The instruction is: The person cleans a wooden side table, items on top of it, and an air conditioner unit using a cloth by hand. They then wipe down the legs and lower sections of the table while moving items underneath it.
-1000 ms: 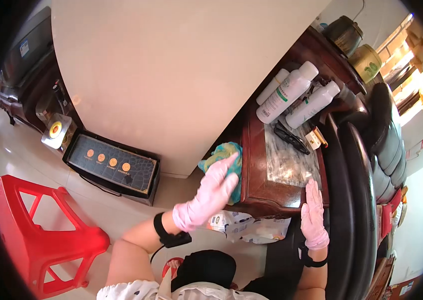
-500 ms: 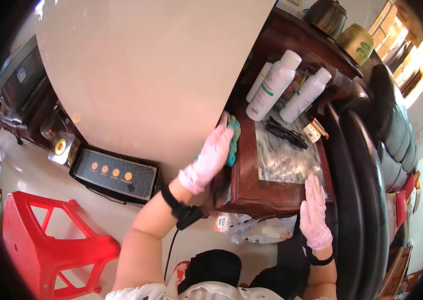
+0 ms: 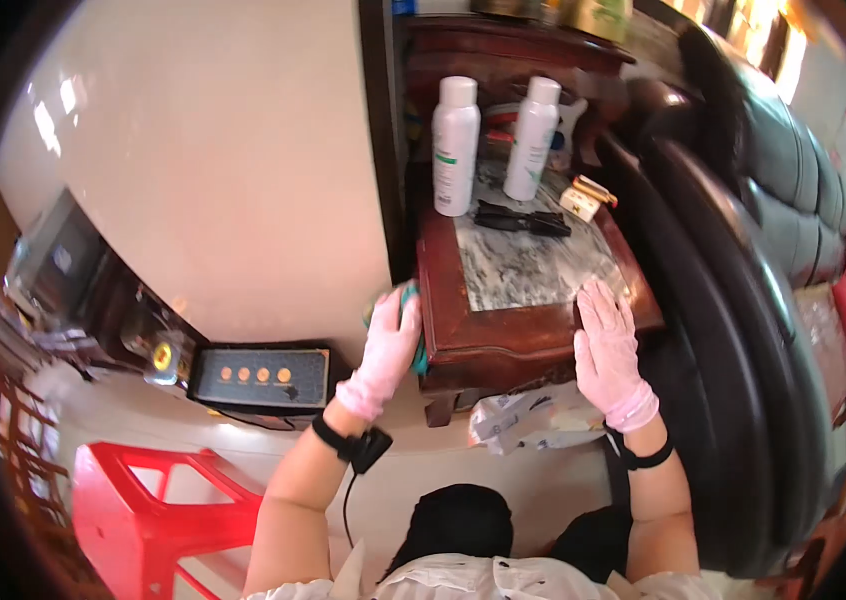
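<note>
My left hand (image 3: pixel 387 345), in a pink glove, is closed around a green-blue cloth (image 3: pixel 420 350) at the left side of a dark red wooden side table (image 3: pixel 503 335). Only the cloth's edges show beside my fingers. My right hand (image 3: pixel 607 345), gloved too, lies flat with fingers stretched out on the table's front right edge. Two white spray cans, one on the left (image 3: pixel 455 150) and one further right (image 3: pixel 533 140), stand upright on the table's grey marble inlay (image 3: pixel 513 265). In front of them lies a black object (image 3: pixel 521 220), its kind unclear, near a small white box (image 3: pixel 581 200).
A black leather sofa (image 3: pixel 733 330) stands close on the right. To the left are a pale wall panel (image 3: pixel 213 150), a dark box with round emblems (image 3: pixel 261 376) and a red plastic stool (image 3: pixel 143 505). A white plastic bag (image 3: pixel 533 415) sits under the table.
The view has turned and shifted. My left hand with the cloth has gone from the table's top left edge down to its side. My right hand has moved forward onto the table's edge.
</note>
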